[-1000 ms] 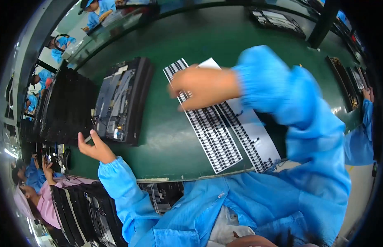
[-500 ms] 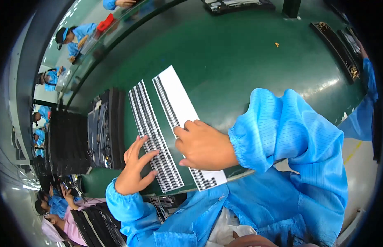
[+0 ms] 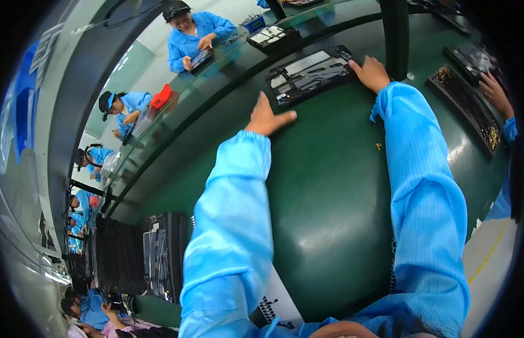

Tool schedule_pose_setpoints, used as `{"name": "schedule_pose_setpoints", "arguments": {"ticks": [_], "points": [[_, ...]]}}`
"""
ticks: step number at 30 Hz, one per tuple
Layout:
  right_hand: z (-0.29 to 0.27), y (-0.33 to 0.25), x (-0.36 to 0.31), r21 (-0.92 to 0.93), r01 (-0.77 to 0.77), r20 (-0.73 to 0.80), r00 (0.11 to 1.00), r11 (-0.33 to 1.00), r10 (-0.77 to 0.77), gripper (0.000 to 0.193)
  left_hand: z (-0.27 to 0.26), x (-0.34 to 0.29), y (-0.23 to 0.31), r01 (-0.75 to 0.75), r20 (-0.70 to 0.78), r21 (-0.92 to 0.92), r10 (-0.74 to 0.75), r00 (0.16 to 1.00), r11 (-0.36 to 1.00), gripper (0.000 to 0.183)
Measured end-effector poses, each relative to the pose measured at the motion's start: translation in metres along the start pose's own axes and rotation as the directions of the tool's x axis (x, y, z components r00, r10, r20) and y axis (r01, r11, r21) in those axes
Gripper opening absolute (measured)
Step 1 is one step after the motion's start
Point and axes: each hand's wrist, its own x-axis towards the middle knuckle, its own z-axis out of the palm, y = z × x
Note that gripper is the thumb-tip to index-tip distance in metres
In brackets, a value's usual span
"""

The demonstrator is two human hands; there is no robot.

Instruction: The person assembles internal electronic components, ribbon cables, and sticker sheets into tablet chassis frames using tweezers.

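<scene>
Both my arms reach far across the green table toward a black flat electronic device (image 3: 315, 70) with silver panels and dark parts in its open frame. My left hand (image 3: 266, 117) is open beside its near left corner, thumb spread, with a small gap between. At the right end, my right hand (image 3: 374, 74) has its thumb and fingers apart, the thumb close to or touching the frame's edge. Near my body lies a white sheet (image 3: 284, 304) with rows of small black pieces, partly hidden by my left sleeve.
Stacks of black frames (image 3: 163, 256) stand at the left. A black tray with small gold parts (image 3: 470, 107) lies at the right, near another person's hand (image 3: 494, 93). A dark post (image 3: 395, 39) rises by my right hand. A small yellow piece (image 3: 378, 146) lies on the table (image 3: 324, 197).
My hands have left the white sheets near my body and moved far forward to the black device. The view has shifted too, bringing more of the far bench into sight.
</scene>
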Motion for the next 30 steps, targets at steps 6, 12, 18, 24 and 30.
{"name": "schedule_pose_setpoints", "arguments": {"ticks": [6, 12, 18, 24, 30], "points": [[0.018, -0.025, 0.006, -0.061, 0.120, -0.112, 0.986, 0.991, -0.126, 0.080, 0.029, 0.040, -0.002, 0.067, -0.299, -0.192, -0.124, 0.946, 0.979, 0.073], [-0.017, -0.083, -0.030, 0.316, 0.017, -0.161, 0.986, 0.948, 0.036, 0.067, -0.022, 0.008, -0.003, -0.114, -0.495, -0.371, -0.092, 0.864, 0.922, 0.058], [-0.113, 0.127, -0.050, 0.376, 0.631, -0.064, 0.748, 0.678, -0.661, 0.048, -0.087, -0.142, 0.100, -0.214, -0.405, -0.544, -0.031, 0.914, 0.811, 0.041], [-0.136, 0.005, -0.231, 0.785, 0.036, 0.188, 0.937, 0.618, -0.293, 0.044, -0.072, -0.302, 0.059, -0.257, -0.095, -0.082, 0.249, 0.964, 0.963, 0.055], [-0.167, -0.019, -0.257, 0.005, 0.381, 0.110, 0.919, 0.925, -0.379, 0.027, -0.057, -0.346, 0.061, -0.336, 0.127, 0.048, 0.328, 0.936, 0.941, 0.043]]}}
